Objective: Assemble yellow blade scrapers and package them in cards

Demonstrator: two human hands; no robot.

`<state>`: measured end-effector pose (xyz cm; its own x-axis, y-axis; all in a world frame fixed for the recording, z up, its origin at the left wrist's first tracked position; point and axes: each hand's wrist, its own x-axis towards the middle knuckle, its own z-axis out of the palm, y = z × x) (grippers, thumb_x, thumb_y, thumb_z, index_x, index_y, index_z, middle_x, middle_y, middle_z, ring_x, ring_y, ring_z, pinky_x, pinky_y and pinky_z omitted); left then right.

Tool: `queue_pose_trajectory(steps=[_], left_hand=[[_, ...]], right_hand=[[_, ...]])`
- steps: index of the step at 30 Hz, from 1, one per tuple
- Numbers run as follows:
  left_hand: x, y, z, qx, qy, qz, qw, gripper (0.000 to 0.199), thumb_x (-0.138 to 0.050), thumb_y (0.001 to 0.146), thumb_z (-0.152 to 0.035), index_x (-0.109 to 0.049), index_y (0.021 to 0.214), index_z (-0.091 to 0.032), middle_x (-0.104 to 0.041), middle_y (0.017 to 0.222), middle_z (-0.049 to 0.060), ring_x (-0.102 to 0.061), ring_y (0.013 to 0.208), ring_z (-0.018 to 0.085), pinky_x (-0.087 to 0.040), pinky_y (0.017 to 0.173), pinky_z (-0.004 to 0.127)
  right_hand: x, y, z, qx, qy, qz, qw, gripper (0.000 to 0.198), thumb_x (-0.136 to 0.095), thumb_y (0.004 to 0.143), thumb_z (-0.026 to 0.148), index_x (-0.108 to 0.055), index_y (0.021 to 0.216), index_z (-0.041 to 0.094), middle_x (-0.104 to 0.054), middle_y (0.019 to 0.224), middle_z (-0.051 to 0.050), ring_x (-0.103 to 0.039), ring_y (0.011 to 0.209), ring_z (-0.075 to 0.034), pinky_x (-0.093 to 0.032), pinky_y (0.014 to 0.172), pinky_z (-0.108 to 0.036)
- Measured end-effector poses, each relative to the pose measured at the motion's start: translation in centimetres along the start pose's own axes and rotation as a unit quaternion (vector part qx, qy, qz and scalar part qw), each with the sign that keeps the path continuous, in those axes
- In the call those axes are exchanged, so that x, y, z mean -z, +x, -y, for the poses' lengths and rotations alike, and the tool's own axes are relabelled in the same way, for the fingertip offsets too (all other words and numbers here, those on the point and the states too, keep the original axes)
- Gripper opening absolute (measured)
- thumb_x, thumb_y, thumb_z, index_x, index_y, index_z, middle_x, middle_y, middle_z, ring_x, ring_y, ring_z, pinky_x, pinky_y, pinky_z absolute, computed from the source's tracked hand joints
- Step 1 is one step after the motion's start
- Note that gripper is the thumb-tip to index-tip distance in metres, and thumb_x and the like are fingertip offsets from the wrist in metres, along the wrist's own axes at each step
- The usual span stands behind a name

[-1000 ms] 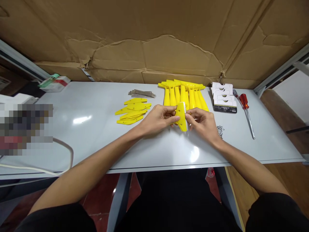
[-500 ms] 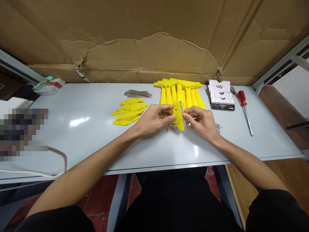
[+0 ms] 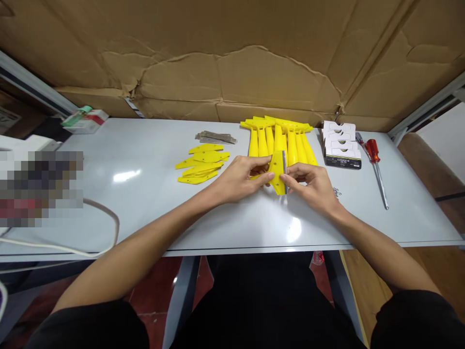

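Observation:
Between my hands, above the table, is a yellow scraper (image 3: 277, 169) with a metal blade (image 3: 285, 166) along its right edge. My left hand (image 3: 247, 177) is closed on the scraper from the left, thumb on its yellow face. From the right, the thumb and fingers of my right hand (image 3: 308, 183) pinch the blade edge of the scraper. Past my hands lie several yellow scraper handles (image 3: 278, 135), side by side with their wide heads away from me. Flat yellow plates (image 3: 203, 157) with holes lie left of them, and a small pile of grey blades (image 3: 216, 137) is behind the plates.
Small screws (image 3: 337, 192) lie beside my right wrist. Overlapping white and black cards (image 3: 342, 152) and two red-handled screwdrivers (image 3: 376, 162) are at the right. A small box (image 3: 85, 121) stands at the back left, and a white cable (image 3: 115, 220) loops at the front left. Cardboard (image 3: 181, 77) walls the back.
The view has shifted slightly, so the table's things appear further right. The scraper is turned a little, and my right thumb has moved onto its yellow face near the blade.

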<state>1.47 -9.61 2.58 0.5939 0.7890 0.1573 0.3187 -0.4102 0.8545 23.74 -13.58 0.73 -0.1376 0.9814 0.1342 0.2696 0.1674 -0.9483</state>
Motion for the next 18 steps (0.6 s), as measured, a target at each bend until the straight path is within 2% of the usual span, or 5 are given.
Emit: queue_pose_trajectory(steps=[2,6,12,15,18], left_hand=[[0.11,-0.08,-0.19,0.016,0.03,-0.004,0.999,0.028,-0.066,0.096,-0.043,-0.074,0.102,-0.016,-0.076,0.084,0.003,-0.073,0.078,0.017,-0.053,0.069,0.026],[-0.1,-0.09,0.05,0.035,-0.047,-0.016,0.998,0.037,-0.07,0.093,-0.046,-0.067,0.114,-0.016,-0.075,0.08,0.001,-0.076,0.073,0.018,-0.055,0.068,0.027],[-0.44,0.05,0.15,0.052,-0.126,-0.011,0.991,0.037,-0.076,0.089,-0.052,-0.061,0.094,-0.019,-0.067,0.079,0.0,-0.073,0.072,0.017,-0.059,0.067,0.028],[-0.48,0.09,0.02,0.038,-0.09,-0.012,0.995,0.036,-0.073,0.091,-0.054,-0.061,0.09,-0.019,-0.068,0.081,0.001,-0.072,0.075,0.017,-0.058,0.068,0.028],[-0.24,0.02,-0.25,0.015,-0.03,-0.055,0.998,0.039,-0.076,0.089,-0.054,-0.061,0.081,-0.019,-0.068,0.079,0.002,-0.07,0.075,0.017,-0.057,0.066,0.028]], right_hand=[[-0.04,0.1,-0.08,0.006,-0.002,-0.005,1.0,0.038,-0.085,0.079,0.047,-0.074,0.089,0.011,-0.071,0.076,-0.003,-0.066,0.063,-0.008,-0.054,0.06,-0.02],[-0.1,0.31,0.15,0.009,0.009,-0.002,1.0,0.042,-0.085,0.079,0.05,-0.073,0.089,0.011,-0.069,0.074,-0.002,-0.063,0.059,-0.007,-0.052,0.057,-0.02],[-0.02,0.13,0.08,0.015,0.012,-0.017,1.0,0.046,-0.085,0.078,0.054,-0.073,0.091,0.011,-0.068,0.073,-0.002,-0.061,0.058,-0.006,-0.051,0.057,-0.02],[-0.51,0.02,-0.37,0.037,-0.007,-0.036,0.999,0.046,-0.084,0.08,0.055,-0.074,0.092,0.012,-0.069,0.074,-0.002,-0.061,0.062,-0.006,-0.05,0.059,-0.02],[-0.63,0.33,0.05,0.055,-0.026,-0.015,0.998,0.047,-0.079,0.085,0.058,-0.074,0.095,0.013,-0.07,0.076,-0.003,-0.063,0.066,-0.006,-0.049,0.06,-0.019]])
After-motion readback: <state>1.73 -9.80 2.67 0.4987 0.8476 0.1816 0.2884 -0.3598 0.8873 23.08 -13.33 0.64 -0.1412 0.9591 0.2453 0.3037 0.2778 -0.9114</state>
